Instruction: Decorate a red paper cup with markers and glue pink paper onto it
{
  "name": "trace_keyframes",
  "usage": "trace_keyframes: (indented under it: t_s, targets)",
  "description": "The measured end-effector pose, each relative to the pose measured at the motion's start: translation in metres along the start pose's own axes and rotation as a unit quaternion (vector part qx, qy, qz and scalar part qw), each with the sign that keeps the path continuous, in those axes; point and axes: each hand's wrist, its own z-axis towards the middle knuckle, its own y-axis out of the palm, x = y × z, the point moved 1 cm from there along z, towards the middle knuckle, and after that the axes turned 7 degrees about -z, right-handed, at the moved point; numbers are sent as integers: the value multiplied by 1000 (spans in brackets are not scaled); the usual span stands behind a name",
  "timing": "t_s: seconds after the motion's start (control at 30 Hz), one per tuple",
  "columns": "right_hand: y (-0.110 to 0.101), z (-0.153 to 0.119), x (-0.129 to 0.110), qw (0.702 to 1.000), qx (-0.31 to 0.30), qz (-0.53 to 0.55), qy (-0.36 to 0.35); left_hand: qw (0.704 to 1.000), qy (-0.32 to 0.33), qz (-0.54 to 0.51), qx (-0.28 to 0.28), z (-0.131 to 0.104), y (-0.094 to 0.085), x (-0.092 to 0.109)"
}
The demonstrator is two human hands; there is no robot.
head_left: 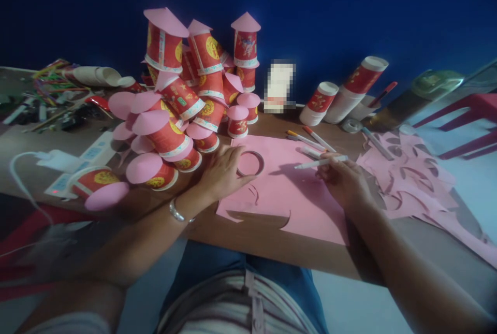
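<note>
A sheet of pink paper (306,189) lies on the table before me, with a curved piece cut from its near edge. My left hand (223,168), a silver bangle at its wrist, grips the left side of a dark round ring (261,164) that rests flat on the paper. Thumb and fingers curve around the ring. To the right, my right hand (345,181) holds a white marker pen (316,163), its tip pointing left above the paper. Short curved dark marks or cuts show below the ring. More pens (308,140) lie at the paper's far edge.
Red paper cups with pink cone tops (166,44) are stacked at the left. Cut pink scraps (411,173) pile up at the right. Stacked cups (318,103) stand behind, near a bottle (419,98). A power strip (89,153) and mixed clutter (46,106) occupy the far left.
</note>
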Motion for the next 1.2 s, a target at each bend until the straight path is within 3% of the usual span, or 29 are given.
trace_keyframes:
  t_s: [0.9, 1.2]
  targets:
    - [-5, 0, 6, 999, 18, -12, 24, 999, -9, -26, -20, 4, -1, -6]
    - [13, -3, -9, 996, 1, -70, -47, 999, -11, -14, -27, 2, 2, -9]
